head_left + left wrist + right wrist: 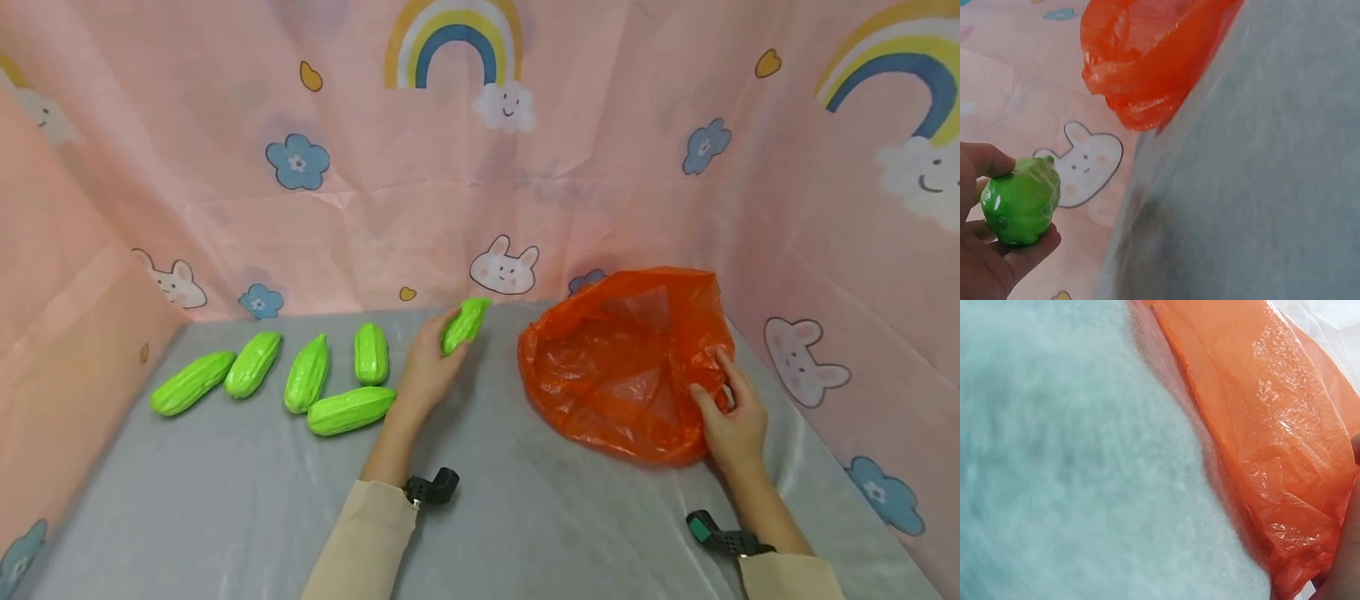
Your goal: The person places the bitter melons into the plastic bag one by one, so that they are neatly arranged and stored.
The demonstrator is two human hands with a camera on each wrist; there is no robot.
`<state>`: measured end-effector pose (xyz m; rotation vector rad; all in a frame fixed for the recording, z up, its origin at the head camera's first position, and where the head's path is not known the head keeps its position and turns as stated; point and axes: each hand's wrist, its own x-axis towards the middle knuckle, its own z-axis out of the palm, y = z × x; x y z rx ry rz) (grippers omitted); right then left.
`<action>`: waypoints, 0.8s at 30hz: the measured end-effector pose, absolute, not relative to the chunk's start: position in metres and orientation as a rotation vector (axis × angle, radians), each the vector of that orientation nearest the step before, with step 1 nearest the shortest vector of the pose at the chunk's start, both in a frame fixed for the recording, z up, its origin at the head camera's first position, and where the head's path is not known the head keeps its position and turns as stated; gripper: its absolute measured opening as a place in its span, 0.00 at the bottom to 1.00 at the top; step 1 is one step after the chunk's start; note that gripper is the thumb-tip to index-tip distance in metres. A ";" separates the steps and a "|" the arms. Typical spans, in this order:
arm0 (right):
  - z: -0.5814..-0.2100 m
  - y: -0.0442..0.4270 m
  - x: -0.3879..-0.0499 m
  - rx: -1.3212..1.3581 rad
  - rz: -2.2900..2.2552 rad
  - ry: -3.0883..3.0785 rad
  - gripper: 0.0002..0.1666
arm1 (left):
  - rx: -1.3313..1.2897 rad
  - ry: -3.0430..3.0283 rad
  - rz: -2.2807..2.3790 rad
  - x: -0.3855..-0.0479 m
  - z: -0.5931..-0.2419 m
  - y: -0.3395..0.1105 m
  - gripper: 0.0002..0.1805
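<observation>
My left hand (429, 367) grips a bright green, ridged bitter melon (465, 325) above the grey table surface. In the left wrist view its thumb and fingers are curled round the bitter melon (1022, 200), whose blunt end faces the camera. My right hand (737, 421) pinches the right side of a thin orange plastic bag (622, 375). The bag's mouth is spread wide and faces left, towards my left hand. Up close in the right wrist view, the crinkled bag (1272, 444) runs to fingers partly cut off at the right edge.
Several more green bitter melons (306, 373) lie on the left of the grey table covering (225, 500), one (351, 411) right beside my left forearm. A pink printed cloth (420, 200) stands as walls at the back and both sides.
</observation>
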<state>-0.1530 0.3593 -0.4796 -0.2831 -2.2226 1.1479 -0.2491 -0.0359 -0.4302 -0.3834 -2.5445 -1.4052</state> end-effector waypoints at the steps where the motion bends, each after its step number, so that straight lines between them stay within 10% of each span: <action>1: -0.479 0.359 -0.153 -0.288 1.153 -2.221 0.36 | -0.405 -2.538 -1.412 -0.249 -0.429 -0.034 0.29; 24: -0.477 0.358 -0.152 -0.338 1.184 -2.243 0.37 | -0.622 -2.472 -1.891 -0.234 -0.417 -0.003 0.25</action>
